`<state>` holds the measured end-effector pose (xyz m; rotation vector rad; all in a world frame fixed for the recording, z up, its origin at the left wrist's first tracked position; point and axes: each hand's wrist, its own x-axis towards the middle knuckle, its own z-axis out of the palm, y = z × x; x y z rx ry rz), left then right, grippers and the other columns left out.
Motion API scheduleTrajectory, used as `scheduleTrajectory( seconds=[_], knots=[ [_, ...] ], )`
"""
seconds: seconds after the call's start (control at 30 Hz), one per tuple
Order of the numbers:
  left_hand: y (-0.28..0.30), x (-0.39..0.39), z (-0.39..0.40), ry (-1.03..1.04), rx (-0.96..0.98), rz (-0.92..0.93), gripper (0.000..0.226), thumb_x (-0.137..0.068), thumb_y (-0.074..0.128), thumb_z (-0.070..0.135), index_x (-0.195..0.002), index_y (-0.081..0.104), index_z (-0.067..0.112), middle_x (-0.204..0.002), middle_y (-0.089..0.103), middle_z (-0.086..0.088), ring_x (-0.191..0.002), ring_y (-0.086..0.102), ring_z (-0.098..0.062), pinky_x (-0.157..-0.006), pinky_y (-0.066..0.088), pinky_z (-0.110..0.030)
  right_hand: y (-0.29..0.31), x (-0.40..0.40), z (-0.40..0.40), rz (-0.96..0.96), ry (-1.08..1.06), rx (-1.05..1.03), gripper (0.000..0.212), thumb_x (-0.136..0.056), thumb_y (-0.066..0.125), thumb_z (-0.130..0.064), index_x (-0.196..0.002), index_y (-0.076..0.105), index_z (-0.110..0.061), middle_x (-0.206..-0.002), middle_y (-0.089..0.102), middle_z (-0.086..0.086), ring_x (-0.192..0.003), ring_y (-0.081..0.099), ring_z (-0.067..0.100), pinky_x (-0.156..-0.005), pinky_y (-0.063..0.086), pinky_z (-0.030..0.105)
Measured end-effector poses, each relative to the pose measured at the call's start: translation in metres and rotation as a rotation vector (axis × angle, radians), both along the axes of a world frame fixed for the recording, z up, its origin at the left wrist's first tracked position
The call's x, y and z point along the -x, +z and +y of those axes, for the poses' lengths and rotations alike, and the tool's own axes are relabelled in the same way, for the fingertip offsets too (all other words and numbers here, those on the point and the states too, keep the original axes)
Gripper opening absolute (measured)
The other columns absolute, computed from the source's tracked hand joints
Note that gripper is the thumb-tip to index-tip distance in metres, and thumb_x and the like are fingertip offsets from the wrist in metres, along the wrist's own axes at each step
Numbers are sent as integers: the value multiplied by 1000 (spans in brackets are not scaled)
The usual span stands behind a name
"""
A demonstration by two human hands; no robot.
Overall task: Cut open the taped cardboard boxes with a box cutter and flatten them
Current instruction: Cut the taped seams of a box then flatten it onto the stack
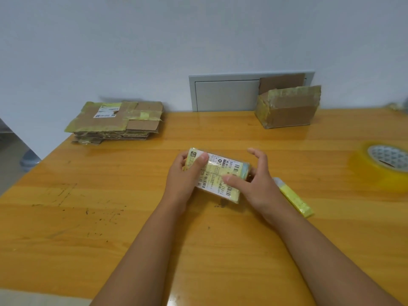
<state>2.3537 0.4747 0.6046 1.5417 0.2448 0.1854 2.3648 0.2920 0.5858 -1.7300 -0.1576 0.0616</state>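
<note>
**Small taped box held in both hands, cutter lying idle**

Small taped box [217, 174], wrapped in clear tape with a shipping label on top, sat at the centre of the wooden table [132, 217], lifted slightly between both hands. The left hand [184, 175] was closed round its 9 o'clock end, thumb on the label; the right hand [254, 180] gripped the 3 o'clock end with the thumb pressed on top and the forefinger spread loose. Neither hand held the blade. The yellow box cutter [294, 198] lay on the table at 4 o'clock, just beside the right wrist.

The step looked like finding a taped seam; it would go best with the box laid flat, one hand pinning it clear of the cutting line.

A stack of flattened boxes [117, 120] lay at 10 o'clock, an opened box [287, 107] at 1 o'clock, a tape roll [384, 162] at 3 o'clock, all well apart; nothing blocked the reach
</note>
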Motion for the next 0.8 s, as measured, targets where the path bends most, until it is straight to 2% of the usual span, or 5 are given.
scheduleTrajectory(
  seconds=[0.17,0.33,0.47,0.67,0.8],
  knots=[
    [-10,0,-1,81,-515,-190,49,-85,73,41,-130,52,39,-123,45,13,-109,49,8,-85,44,-16,1,6,9,-37,-114,293,45,-80,68,-62,-110,45,-37,-91,68,-14,-77,65,0,-59,46,21],
    [-17,2,-11,7,-764,-230,32,-88,69,39,-118,67,30,-127,43,4,-119,36,-12,-105,36,-32,-1,3,7,-57,-188,581,71,-73,50,-76,-118,55,-21,-109,42,-4,-107,48,21,-88,40,32],
    [-18,1,-11,-61,-828,-168,51,-82,56,54,-129,62,34,-138,40,8,-121,29,-9,-106,28,-31,-1,1,4,-52,-217,728,78,-78,43,-78,-125,58,-18,-119,48,1,-117,37,26,-95,32,37],
    [-19,2,-14,-27,-833,-191,30,-89,66,42,-117,64,33,-139,45,7,-123,34,-19,-102,25,-29,13,10,-20,-161,-338,973,61,-93,32,-64,-132,55,-23,-132,48,4,-124,38,29,-100,31,45],
    [-21,4,-13,-50,-838,-155,32,-89,62,51,-118,62,39,-146,39,8,-130,31,-20,-103,24,-33,14,28,-52,-34,-319,1261,50,-94,38,-51,-126,53,-16,-126,48,9,-118,42,30,-91,38,40]
  ],
)
